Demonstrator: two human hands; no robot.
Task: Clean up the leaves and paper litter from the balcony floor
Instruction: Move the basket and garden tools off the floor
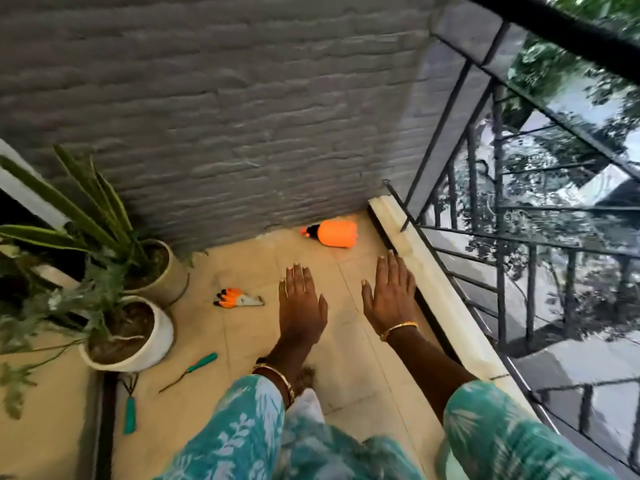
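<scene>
Beige tiles make up the balcony floor [349, 358], and both hands are held out flat above it, palms down, holding nothing. The left hand [300, 304] has straight fingers lying close together, thumb tucked alongside. The right hand [388, 296] is flat too, its fingers straight and together, thumb spread slightly toward the left hand; its fingertips reach near the pale stone kerb [440, 289] under the black railing [498, 237]. Each wrist carries a thin gold bangle, and both arms wear teal leaf-print sleeves.

Taking the orange spray bottle [334, 233] as the landmark: it lies on its side at the foot of the grey brick wall [214, 109], in the corner where wall and kerb meet. Both hands are nearer the camera than the bottle, the right hand almost straight below it in view, the left hand below and a little left. An orange and grey glove [237, 298] lies flat on the tiles below-left of the bottle, just left of the left hand. Farther left of the bottle stand 2 white plant pots [157, 337], touching or nearly so. 2 green-handled garden tools [201, 363] lie on the floor well below-left of the bottle, near the closer pot.

I cannot make out any leaves or paper litter on the tiles; a blurred brownish patch shows beside the left wrist, but what it is cannot be told.
</scene>
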